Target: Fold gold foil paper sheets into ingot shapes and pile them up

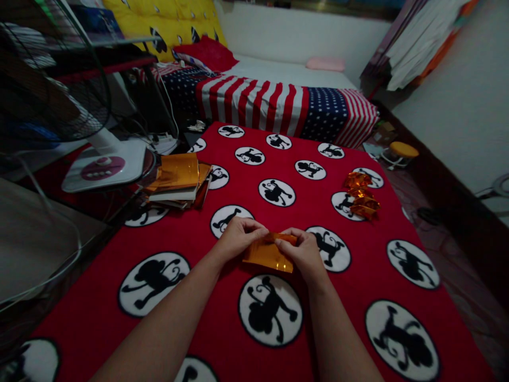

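Observation:
A shiny orange foil sheet (268,255) is held low over the red cloth with black monkey figures in white circles (318,329). My left hand (241,236) pinches its upper left edge, and my right hand (301,248) grips the upper right part, thumb on top. The top edge looks bent over between the fingers. To the left lies a stack of orange sheets (177,172) with pale sheets under them. On the right side of the cloth sit crumpled or folded orange foil pieces (362,193).
A white fan base (107,162) stands at the left, with cables near it. Beyond the cloth is a bed with a striped and starred cover (254,103). A stool with a yellow seat (403,149) is at the right.

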`<state>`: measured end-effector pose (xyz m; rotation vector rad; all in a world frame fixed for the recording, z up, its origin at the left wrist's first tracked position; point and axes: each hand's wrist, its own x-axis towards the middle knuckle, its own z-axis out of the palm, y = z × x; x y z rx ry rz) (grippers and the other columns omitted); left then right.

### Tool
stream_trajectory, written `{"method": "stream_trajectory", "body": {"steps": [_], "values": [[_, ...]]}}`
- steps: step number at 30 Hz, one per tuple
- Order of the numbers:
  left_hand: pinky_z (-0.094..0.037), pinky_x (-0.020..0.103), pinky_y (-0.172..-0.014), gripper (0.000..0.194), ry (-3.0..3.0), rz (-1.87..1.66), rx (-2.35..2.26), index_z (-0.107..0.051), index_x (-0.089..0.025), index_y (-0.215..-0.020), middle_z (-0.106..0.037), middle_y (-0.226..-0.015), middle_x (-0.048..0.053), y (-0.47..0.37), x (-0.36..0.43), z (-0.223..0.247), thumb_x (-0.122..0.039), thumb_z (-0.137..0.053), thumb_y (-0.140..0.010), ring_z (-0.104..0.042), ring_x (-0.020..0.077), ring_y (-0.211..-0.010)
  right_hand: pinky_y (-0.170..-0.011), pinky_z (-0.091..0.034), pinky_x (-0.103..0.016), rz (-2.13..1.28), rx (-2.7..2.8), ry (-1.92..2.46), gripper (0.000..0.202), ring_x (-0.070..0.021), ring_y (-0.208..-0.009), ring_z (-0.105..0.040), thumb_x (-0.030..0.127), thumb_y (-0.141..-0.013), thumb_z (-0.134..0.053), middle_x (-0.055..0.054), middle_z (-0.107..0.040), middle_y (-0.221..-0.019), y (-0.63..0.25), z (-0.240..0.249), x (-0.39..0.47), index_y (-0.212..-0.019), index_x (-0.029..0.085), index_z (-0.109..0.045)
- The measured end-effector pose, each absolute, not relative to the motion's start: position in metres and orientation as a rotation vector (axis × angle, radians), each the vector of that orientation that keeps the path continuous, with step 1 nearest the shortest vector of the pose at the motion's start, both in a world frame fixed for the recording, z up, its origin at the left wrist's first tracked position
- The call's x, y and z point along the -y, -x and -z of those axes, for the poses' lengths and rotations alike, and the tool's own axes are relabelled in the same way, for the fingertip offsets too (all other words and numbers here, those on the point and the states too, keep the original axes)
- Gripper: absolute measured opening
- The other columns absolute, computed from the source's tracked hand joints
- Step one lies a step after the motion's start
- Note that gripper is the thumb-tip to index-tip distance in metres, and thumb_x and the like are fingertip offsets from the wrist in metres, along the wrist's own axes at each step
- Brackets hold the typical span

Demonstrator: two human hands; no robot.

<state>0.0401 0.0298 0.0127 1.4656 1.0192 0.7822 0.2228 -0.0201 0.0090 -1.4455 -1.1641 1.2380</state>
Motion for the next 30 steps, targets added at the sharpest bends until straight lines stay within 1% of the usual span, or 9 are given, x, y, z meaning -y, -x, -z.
{"method": "stream_trajectory", "body": {"steps": [4, 6, 8, 12, 19, 24, 30], "values": [[-0.043, 0.022, -0.055, 0.026, -1.534, -0.834, -1.078, -0.076, -0.013, -0.077, -0.071, -0.070, 0.005, -0.043, -0.028, -0.008, -0.037, -0.065, -0.078, -0.062, 0.0145, -0.062, -0.054, -0.042, -0.022, -1.252, 1.217, 1.387, 0.019, -0.0127, -0.059, -0.055, 0.033, -0.068, -0.071, 0.001, -0.061, -0.066, -0.223, -0.014, 0.019, -0.076, 0.017, -0.064], [-0.044, 0.023, -0.057, 0.026, -1.610, -0.844, -1.100, -0.076, -0.013, -0.077, -0.072, -0.070, 0.005, -0.044, -0.027, -0.007, -0.036, -0.065, -0.079, -0.062, 0.0149, -0.063, -0.058, -0.043, -0.022, -1.230, 1.248, 1.340, 0.017, -0.0130, -0.064, -0.056, 0.032, -0.071, -0.068, 0.000, -0.062, -0.071, -0.222, -0.016, 0.018, -0.079, 0.018, -0.064], [-0.045, 0.024, -0.061, 0.024, -1.676, -0.834, -1.098, -0.077, -0.013, -0.077, -0.072, -0.070, 0.006, -0.047, -0.025, -0.006, -0.034, -0.064, -0.079, -0.063, 0.0156, -0.065, -0.059, -0.043, -0.022, -1.197, 1.282, 1.335, 0.014, -0.0129, -0.065, -0.056, 0.031, -0.074, -0.066, 0.000, -0.062, -0.070, -0.220, -0.017, 0.017, -0.077, 0.018, -0.063], [-0.046, 0.025, -0.064, 0.021, -1.718, -0.816, -1.088, -0.076, -0.013, -0.076, -0.073, -0.071, 0.006, -0.051, -0.021, -0.006, -0.029, -0.063, -0.079, -0.065, 0.0170, -0.067, -0.057, -0.040, -0.022, -1.125, 1.324, 1.400, 0.012, -0.0122, -0.061, -0.054, 0.028, -0.072, -0.066, 0.001, -0.060, -0.065, -0.216, -0.014, 0.016, -0.071, 0.017, -0.062], [-0.045, 0.024, -0.063, 0.021, -1.653, -0.826, -1.054, -0.077, -0.014, -0.076, -0.074, -0.073, 0.006, -0.051, -0.022, -0.004, -0.032, -0.066, -0.078, -0.065, 0.0167, -0.067, -0.051, -0.036, -0.021, -1.167, 1.298, 1.411, 0.012, -0.0099, -0.053, -0.048, 0.026, -0.071, -0.061, 0.003, -0.055, -0.057, -0.218, -0.012, 0.015, -0.064, 0.017, -0.060], [-0.043, 0.023, -0.056, 0.025, -1.616, -0.860, -1.104, -0.077, -0.012, -0.075, -0.072, -0.068, 0.007, -0.048, -0.024, -0.001, -0.035, -0.067, -0.077, -0.061, 0.0156, -0.060, -0.049, -0.036, -0.021, -1.149, 1.219, 1.431, 0.009, -0.0093, -0.051, -0.048, 0.024, -0.067, -0.062, 0.003, -0.055, -0.055, -0.225, -0.014, 0.016, -0.061, 0.016, -0.061], [-0.043, 0.023, -0.057, 0.024, -1.552, -0.906, -1.118, -0.076, -0.012, -0.072, -0.072, -0.068, 0.006, -0.039, -0.031, 0.001, -0.035, -0.068, -0.075, -0.061, 0.0155, -0.062, -0.048, -0.041, -0.022, -1.209, 1.076, 1.411, 0.007, -0.0113, -0.047, -0.052, 0.023, -0.063, -0.065, 0.003, -0.057, -0.052, -0.245, -0.010, 0.015, -0.061, 0.017, -0.061]]}}
